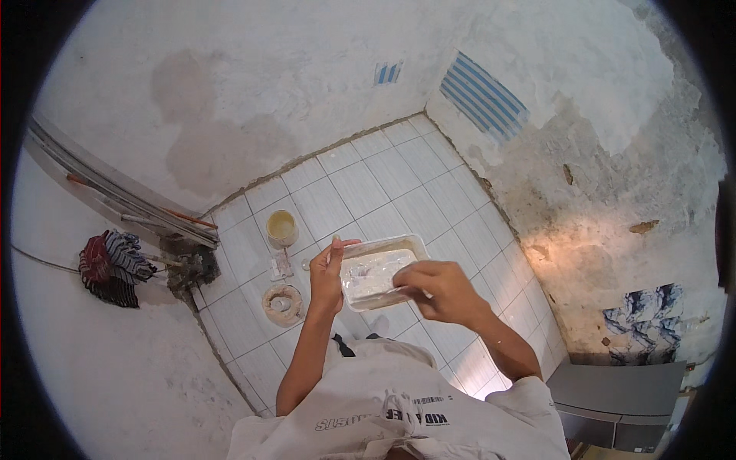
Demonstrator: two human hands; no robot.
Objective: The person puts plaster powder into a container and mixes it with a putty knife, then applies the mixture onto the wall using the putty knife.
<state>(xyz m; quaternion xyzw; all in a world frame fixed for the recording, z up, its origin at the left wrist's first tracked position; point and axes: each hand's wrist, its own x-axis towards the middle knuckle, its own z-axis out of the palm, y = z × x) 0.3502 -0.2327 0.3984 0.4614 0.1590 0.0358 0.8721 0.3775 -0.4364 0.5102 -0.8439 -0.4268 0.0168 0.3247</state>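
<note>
My left hand [328, 280] grips the left side of a white rectangular tray [420, 247] holding a pale, creamy substance. My right hand [437, 290] is over the tray's right part, fingers bent and closed on something I cannot make out, low in the mixture. Beyond my left hand, on the tiled floor, are a bucket [282, 228] with a yellowish inside, a small pale packet [280, 265] and a round tub [272, 303] crusted with pale material.
Patched walls [598, 138] surround the tiled floor [368, 176]. At left, long rails [130, 192] lean by bundled striped cloths [115, 268]. Striped sheets [483, 96] hang on the back walls; marbled pieces [642, 323] are at right, above a grey cabinet [613, 391].
</note>
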